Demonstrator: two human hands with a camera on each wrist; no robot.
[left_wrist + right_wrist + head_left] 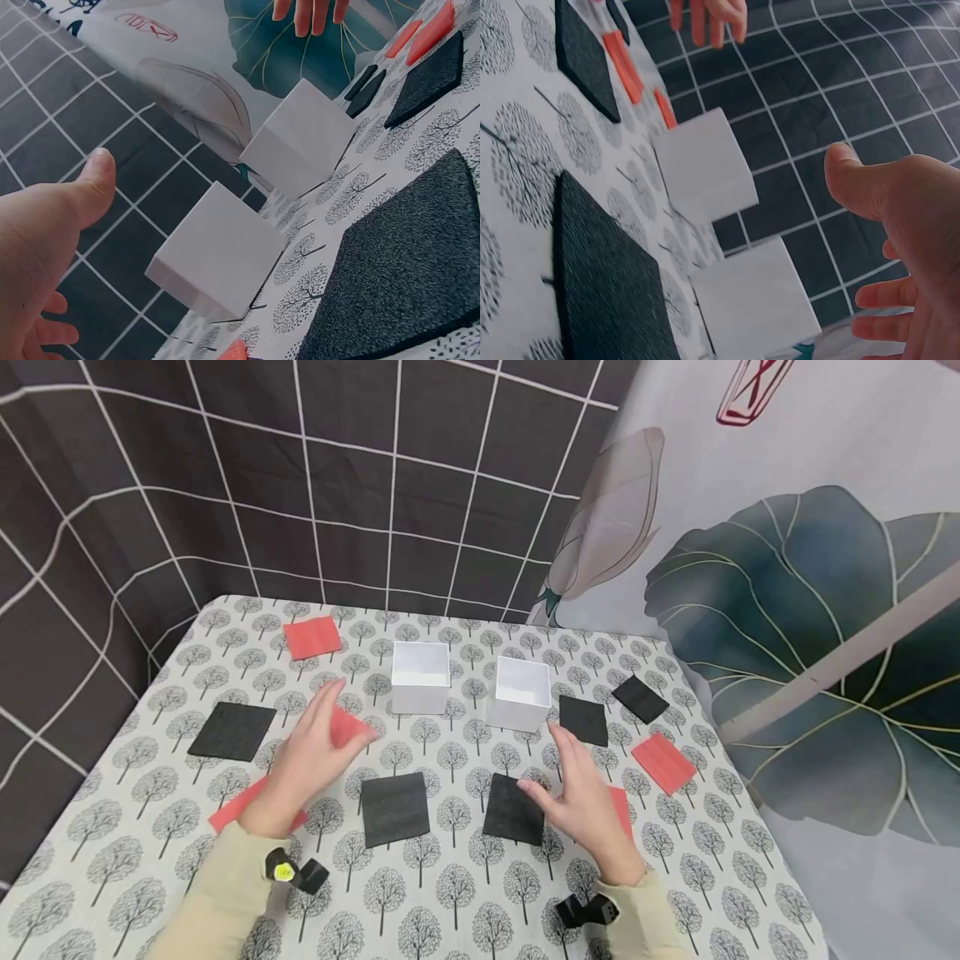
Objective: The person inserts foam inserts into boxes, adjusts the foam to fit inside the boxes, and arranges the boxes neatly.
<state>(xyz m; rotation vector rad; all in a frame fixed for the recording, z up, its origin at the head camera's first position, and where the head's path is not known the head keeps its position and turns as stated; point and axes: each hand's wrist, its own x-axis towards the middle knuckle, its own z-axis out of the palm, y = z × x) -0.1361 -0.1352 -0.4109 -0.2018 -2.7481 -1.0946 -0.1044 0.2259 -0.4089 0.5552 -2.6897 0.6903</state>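
While left grip (309, 762) and right grip (585, 803) are spread, two white boxes (422, 698) (517, 715) stand open-topped.

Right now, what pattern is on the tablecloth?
Black trees on white; the head view shows the tablecloth best.

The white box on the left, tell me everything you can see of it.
The white box is plain, smooth and squarish with thin walls, perhaps plastic. Its top is open, and no contents show inside. It stands upright on the tree-print cloth toward the far edge, left of a similar white container. Only the cloth appears to touch it.
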